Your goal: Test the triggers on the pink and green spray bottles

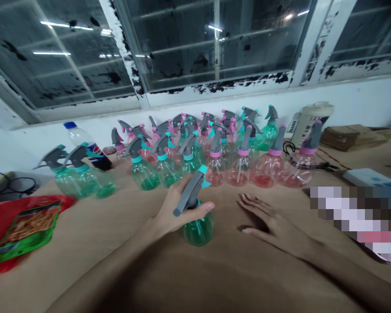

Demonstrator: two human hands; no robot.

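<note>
A green spray bottle point(198, 228) with a grey trigger head and turquoise nozzle stands upright at the middle of the table. My left hand point(179, 206) is wrapped round its neck, thumb across the front. To the right, my right hand point(269, 221) lies on the tabletop with its fingers stretched out, apart from the bottle and holding nothing. Just behind both hands runs a row of spray bottles. Green ones like this green spray bottle point(145, 176) are on the left, and pink ones like this pink spray bottle point(267, 171) are on the right.
Two more green spray bottles point(73, 182) stand at left, near a cola bottle point(91, 150). A red and green snack packet point(29, 226) lies at front left. At right are a large cup point(308, 124), brown cardboard point(352, 135), a black cable point(326, 166) and a white box point(371, 180).
</note>
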